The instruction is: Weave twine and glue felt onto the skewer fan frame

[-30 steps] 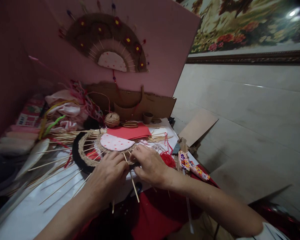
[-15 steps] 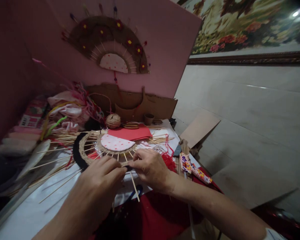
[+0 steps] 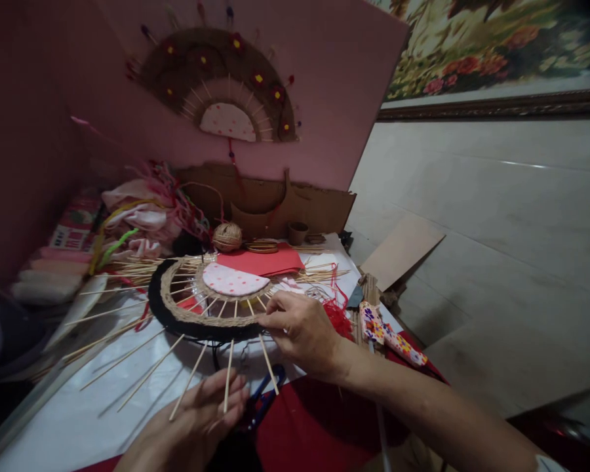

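Observation:
A half-round fan frame of thin sticks has bands of tan twine and black yarn woven around a white, red-dotted centre piece. My right hand pinches the right end of the woven bands, beside a stick. Below the front sticks, my left hand lies palm up with its fingers apart, and some stick ends pass over it. Blue-handled scissors lie just right of my left hand.
Behind the frame are red paper, a twine ball and a small brown cup. Fabric and yarn pile at left. A finished fan hangs on a pink board. Red yarn lies at right.
My left hand has let go of the woven edge, moved down and opened palm up, which uncovers the black band. My right hand stays pinched at the edge.

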`<action>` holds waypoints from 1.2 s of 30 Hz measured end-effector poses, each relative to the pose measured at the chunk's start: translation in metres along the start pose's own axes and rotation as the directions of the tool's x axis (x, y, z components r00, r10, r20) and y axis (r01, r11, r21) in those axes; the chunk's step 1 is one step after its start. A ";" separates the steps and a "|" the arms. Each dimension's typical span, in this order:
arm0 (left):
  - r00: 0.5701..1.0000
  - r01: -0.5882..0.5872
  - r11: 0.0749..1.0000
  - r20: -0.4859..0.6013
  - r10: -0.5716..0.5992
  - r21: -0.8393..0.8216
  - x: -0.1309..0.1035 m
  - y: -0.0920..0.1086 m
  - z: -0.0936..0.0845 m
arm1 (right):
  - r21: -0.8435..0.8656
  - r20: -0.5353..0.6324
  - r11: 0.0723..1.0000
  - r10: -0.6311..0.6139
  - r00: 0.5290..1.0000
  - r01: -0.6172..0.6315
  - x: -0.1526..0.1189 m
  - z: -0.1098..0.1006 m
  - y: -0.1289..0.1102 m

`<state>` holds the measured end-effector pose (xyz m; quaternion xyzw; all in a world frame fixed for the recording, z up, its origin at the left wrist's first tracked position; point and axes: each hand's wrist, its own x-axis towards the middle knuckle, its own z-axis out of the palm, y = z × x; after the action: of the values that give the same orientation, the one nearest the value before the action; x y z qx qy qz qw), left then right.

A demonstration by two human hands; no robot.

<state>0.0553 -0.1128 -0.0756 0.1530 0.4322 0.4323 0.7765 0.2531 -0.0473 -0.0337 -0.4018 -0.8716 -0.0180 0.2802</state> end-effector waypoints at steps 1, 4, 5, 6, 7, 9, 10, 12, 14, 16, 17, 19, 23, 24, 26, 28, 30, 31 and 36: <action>0.999 -0.041 0.996 0.005 0.041 -0.074 0.003 0.002 0.008 | 0.004 0.001 1.000 0.004 1.000 -0.004 0.000 -0.001 -0.001; 0.986 -0.164 0.978 -0.059 0.158 -0.125 0.011 0.001 0.030 | 0.014 0.012 1.000 0.011 1.000 -0.011 0.002 -0.002 -0.003; 0.975 -0.222 0.968 -0.061 0.215 -0.122 0.014 0.000 0.037 | 0.019 0.014 1.000 0.011 1.000 -0.012 0.002 -0.002 -0.003; 0.961 -0.274 0.953 -0.065 0.267 -0.129 0.016 -0.001 0.042 | 0.024 0.013 1.000 0.014 1.000 -0.015 0.002 -0.002 -0.004; 0.948 -0.317 0.937 -0.061 0.311 -0.147 0.018 -0.002 0.047 | 0.028 0.013 0.999 0.019 1.000 -0.019 0.002 -0.002 -0.005; 0.930 -0.367 0.911 -0.056 0.363 -0.189 0.021 -0.001 0.054 | 0.025 0.011 0.999 0.029 1.000 -0.029 0.003 -0.001 -0.007; 0.927 -0.374 0.905 -0.058 0.370 -0.202 0.021 0.000 0.057 | 0.018 0.012 0.999 0.031 0.999 -0.031 0.003 -0.001 -0.008; 0.927 -0.375 0.904 -0.075 0.367 -0.207 0.021 0.002 0.060 | -0.001 0.018 1.000 0.024 1.000 -0.024 0.003 -0.002 -0.009; 0.922 -0.387 0.899 -0.098 0.375 -0.205 0.020 0.004 0.061 | -0.014 0.028 1.000 0.007 1.000 -0.006 0.004 -0.002 -0.011; 0.913 -0.406 0.892 -0.120 0.389 -0.200 0.020 0.006 0.061 | -0.020 0.039 1.000 -0.006 0.999 0.007 0.004 -0.004 -0.013; 0.911 -0.410 0.891 -0.129 0.391 -0.196 0.020 0.006 0.060 | -0.022 0.045 1.000 -0.010 0.999 0.011 0.004 -0.004 -0.013; 0.911 -0.407 0.894 -0.146 0.385 -0.184 0.021 0.005 0.060 | -0.032 0.055 0.999 -0.017 0.998 0.019 0.005 -0.004 -0.015; 0.902 -0.429 0.890 -0.122 0.414 -0.151 0.022 0.002 0.057 | -0.076 0.058 0.996 -0.045 0.997 0.050 0.004 -0.003 -0.017; 0.898 -0.438 0.888 -0.116 0.425 -0.138 0.023 0.001 0.056 | -0.090 0.055 0.994 -0.052 0.997 0.057 0.004 -0.002 -0.017; 0.896 -0.441 0.889 -0.106 0.431 -0.121 0.023 0.000 0.054 | -0.108 0.056 0.992 -0.066 0.996 0.071 0.003 -0.001 -0.017; 0.902 -0.430 0.894 -0.097 0.420 -0.128 0.024 -0.001 0.052 | -0.116 0.060 0.989 -0.082 0.995 0.088 0.002 -0.001 -0.017; 0.913 -0.407 0.903 -0.086 0.398 -0.140 0.024 -0.001 0.051 | -0.118 0.061 0.988 -0.097 0.993 0.103 0.001 -0.001 -0.016; 0.920 -0.391 0.909 -0.083 0.383 -0.143 0.024 0.000 0.051 | -0.118 0.060 0.987 -0.101 0.993 0.107 0.001 -0.001 -0.016; 0.946 -0.323 0.931 -0.022 0.324 -0.168 0.023 0.000 0.050 | -0.100 0.070 0.986 -0.127 0.989 0.134 0.000 -0.003 -0.014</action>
<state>0.1010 -0.0871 -0.0589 0.1569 0.3605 0.5889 0.7061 0.2443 -0.0580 -0.0289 -0.3583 -0.9023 -0.0691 0.2296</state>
